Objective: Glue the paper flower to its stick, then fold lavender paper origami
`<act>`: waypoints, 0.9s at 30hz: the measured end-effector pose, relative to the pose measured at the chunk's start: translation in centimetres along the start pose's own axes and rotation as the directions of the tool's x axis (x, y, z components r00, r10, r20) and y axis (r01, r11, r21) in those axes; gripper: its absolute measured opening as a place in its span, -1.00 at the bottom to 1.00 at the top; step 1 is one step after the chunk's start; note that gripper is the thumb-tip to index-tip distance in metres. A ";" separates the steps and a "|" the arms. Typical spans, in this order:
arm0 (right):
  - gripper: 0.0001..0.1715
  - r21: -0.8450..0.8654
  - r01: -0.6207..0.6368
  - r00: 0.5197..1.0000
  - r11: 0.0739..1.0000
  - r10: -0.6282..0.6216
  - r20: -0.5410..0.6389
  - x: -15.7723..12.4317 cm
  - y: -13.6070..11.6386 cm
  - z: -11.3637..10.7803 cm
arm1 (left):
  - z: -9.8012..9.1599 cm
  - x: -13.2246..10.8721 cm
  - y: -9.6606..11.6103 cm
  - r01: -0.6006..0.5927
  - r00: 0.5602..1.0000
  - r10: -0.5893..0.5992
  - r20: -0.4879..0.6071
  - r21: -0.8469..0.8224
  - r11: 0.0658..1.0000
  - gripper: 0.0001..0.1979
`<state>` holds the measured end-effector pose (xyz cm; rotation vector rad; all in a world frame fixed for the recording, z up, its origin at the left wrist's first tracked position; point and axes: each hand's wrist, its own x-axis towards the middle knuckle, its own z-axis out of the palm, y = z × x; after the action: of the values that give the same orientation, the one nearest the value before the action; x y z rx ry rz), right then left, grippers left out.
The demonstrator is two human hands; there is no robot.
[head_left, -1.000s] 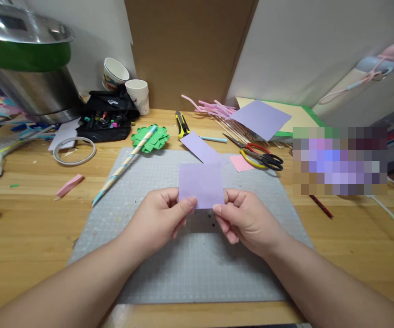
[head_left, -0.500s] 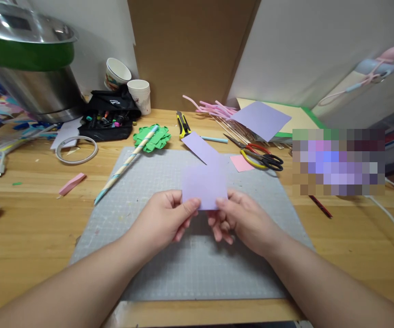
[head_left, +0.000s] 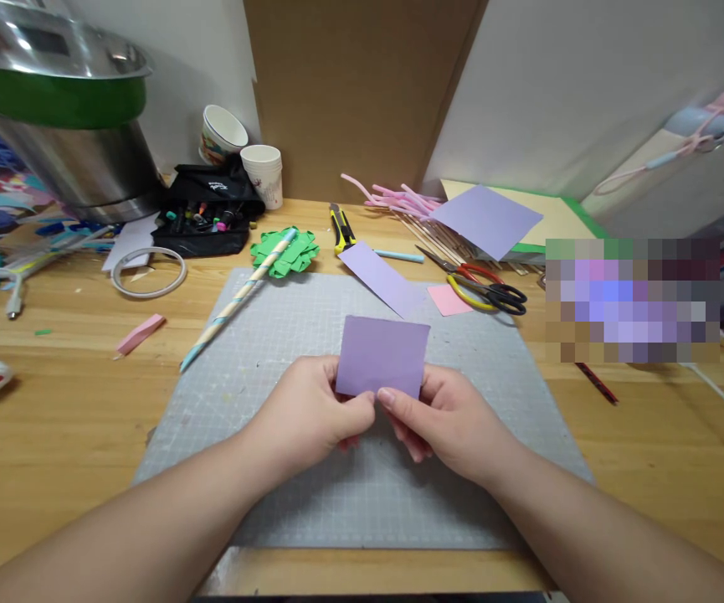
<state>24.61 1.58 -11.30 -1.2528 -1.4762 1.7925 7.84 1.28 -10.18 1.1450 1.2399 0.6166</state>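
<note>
A small purple paper piece (head_left: 383, 355) is held upright over the grey cutting mat (head_left: 311, 335). My left hand (head_left: 315, 414) pinches its lower left edge between thumb and fingers. My right hand (head_left: 446, 417) pinches the lower right edge, its thumb tip close to the left thumb. Both hands hover just above the mat's middle. A second purple strip (head_left: 382, 278) lies flat at the mat's far edge.
Scissors (head_left: 484, 289), a pink paper scrap (head_left: 448, 300), a yellow utility knife (head_left: 340, 229), a green paper flower on a striped stick (head_left: 283, 251), a tape ring (head_left: 148, 272), a black marker case (head_left: 207, 222), paper cups (head_left: 262, 172) and a steel pot (head_left: 60, 109) lie around the mat.
The paper has tilted back and looks darker. My two thumbs have come closer together along its lower edge. The view shifted slightly.
</note>
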 end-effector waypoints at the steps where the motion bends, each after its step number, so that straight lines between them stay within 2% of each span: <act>1: -0.61 0.005 0.003 1.000 1.000 -0.003 0.001 0.0 -0.1 -0.1 | -0.1 0.0 0.1 0.005 1.000 -0.005 -0.002 -0.007 1.000 -0.90; 11: -0.58 0.125 0.022 1.000 0.992 -0.022 -0.006 0.0 -0.5 -1.7 | -1.7 0.2 0.9 0.064 0.993 -0.075 -0.086 -0.120 0.991 -0.88; 15: -0.58 0.240 0.036 0.999 0.970 -0.027 -0.040 0.1 -1.0 -2.3 | -2.4 0.4 0.9 -0.023 0.979 0.002 -0.206 -0.099 0.995 -0.90; 17: -0.61 0.320 0.028 0.999 0.947 -0.018 -0.032 0.2 -1.2 -2.3 | -2.3 0.4 0.7 -0.150 0.949 0.146 -0.278 0.010 0.989 -0.95; 18: -0.62 0.368 0.010 1.000 0.930 -0.005 -0.015 0.2 -1.3 -2.3 | -2.2 0.3 0.6 -0.258 0.911 0.279 -0.304 0.111 0.960 -0.97; 19: -0.63 0.422 -0.020 1.000 0.906 0.016 0.013 0.2 -1.3 -2.2 | -2.1 0.2 0.5 -0.381 0.844 0.443 -0.302 0.244 0.892 -0.87; 21: -0.66 0.529 -0.115 0.992 0.841 0.070 0.104 0.2 -1.2 -2.1 | -2.0 -0.1 0.4 -0.564 0.662 0.729 -0.175 0.523 0.639 -0.66; 22: -0.69 0.565 -0.178 0.980 0.805 0.095 0.173 0.2 -1.1 -2.1 | -2.0 -0.2 0.4 -0.605 0.587 0.806 -0.073 0.621 0.498 -0.62; 23: -0.71 0.581 -0.248 0.960 0.775 0.118 0.253 0.2 -1.0 -2.1 | -2.1 -0.4 0.4 -0.629 0.539 0.842 0.023 0.675 0.385 -0.64; 24: -0.71 0.575 -0.313 0.934 0.756 0.136 0.329 0.2 -0.9 -2.2 | -2.2 -0.5 0.5 -0.652 0.506 0.858 0.086 0.690 0.315 -0.70; 26: -0.60 0.533 -0.356 0.907 0.768 0.147 0.394 0.2 -0.8 -2.4 | -2.4 -0.9 0.6 -0.712 0.456 0.885 0.088 0.633 0.304 -0.79; 27: -0.52 0.519 -0.300 0.932 0.800 0.129 0.340 0.2 -0.9 -2.6 | -2.5 -1.1 0.7 -0.742 0.447 0.894 0.033 0.571 0.350 -0.81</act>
<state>26.62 3.27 -10.52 -0.8990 -0.8252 2.4182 5.39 1.42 -8.88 2.2909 0.9856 1.3200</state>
